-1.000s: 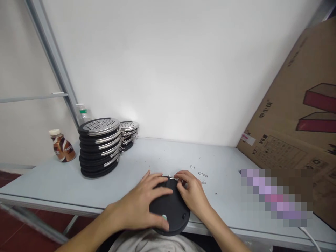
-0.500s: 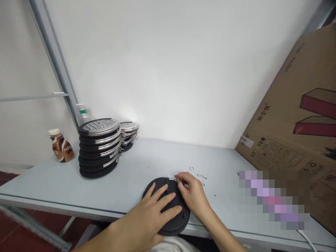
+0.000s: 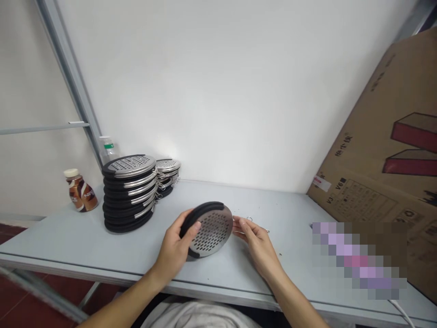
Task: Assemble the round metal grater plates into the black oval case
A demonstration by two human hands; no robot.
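Above the front part of the table, my left hand [image 3: 175, 241] is closed on the left rim of a round perforated metal disc [image 3: 213, 232] with a thick black edge. Its thumb lies across the front and the fingers go behind. The disc is tilted up, its slotted silver face towards me. At its right edge is my right hand [image 3: 256, 239], fingers stretched out and slightly apart, the tips at or very close to the rim. Whether they touch it I cannot tell. Just beyond these fingers lies a small wire ring [image 3: 249, 218], partly covered.
A tall stack of similar discs [image 3: 129, 196] stands at the left, with a shorter stack [image 3: 167, 175] behind it. Beside them are a brown bottle [image 3: 82, 191] and a clear bottle [image 3: 108, 148]. A large cardboard box [image 3: 385, 159] leans at the right, near a pixelated purple item [image 3: 355, 259].
The disc has gone from lying black side up to being raised and turned, metal face showing. My left hand moved from flat on top to gripping its left rim. My right hand left the wire clip.
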